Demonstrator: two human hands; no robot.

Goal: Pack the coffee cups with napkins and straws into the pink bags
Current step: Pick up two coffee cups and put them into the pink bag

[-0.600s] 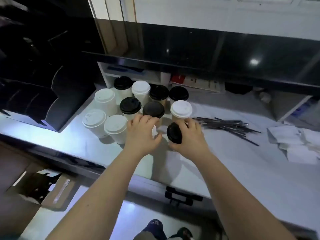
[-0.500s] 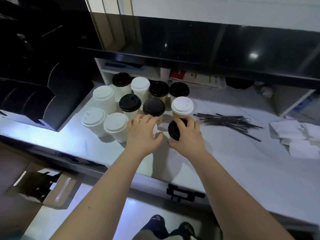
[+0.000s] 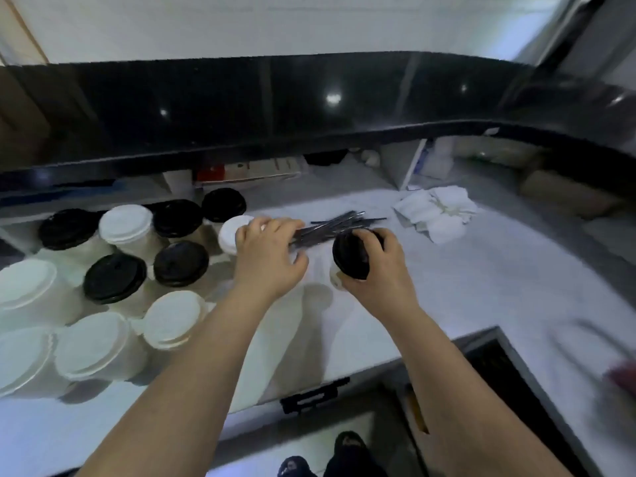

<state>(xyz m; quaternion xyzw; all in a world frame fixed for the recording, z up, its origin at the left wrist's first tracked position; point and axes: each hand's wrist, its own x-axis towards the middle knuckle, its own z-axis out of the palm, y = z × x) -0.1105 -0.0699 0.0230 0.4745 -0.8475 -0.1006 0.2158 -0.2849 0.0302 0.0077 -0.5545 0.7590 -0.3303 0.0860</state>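
Note:
My right hand [image 3: 382,270] grips a cream paper cup with a black lid [image 3: 351,256], tilted left just above the white counter [image 3: 481,287]. My left hand [image 3: 268,256] hovers with fingers curled down beside a white-lidded cup [image 3: 229,235], at the left end of the pile of dark straws [image 3: 330,227]. Whatever lies under its palm is hidden. Crumpled white napkins [image 3: 437,211] lie right of the straws. Several more cups with black lids [image 3: 180,263] and white lids [image 3: 93,346] crowd the counter's left side.
A black raised ledge [image 3: 309,108] overhangs the back of the counter, with small boxes [image 3: 247,170] on the shelf beneath. A dark opening [image 3: 509,383] cuts into the counter's front right. A blurred reddish thing [image 3: 619,376] shows at the right edge.
Both hands have moved right, away from the cup cluster and up to the straws. The right hand carried the black-lidded cup along. The camera swung right and closer.

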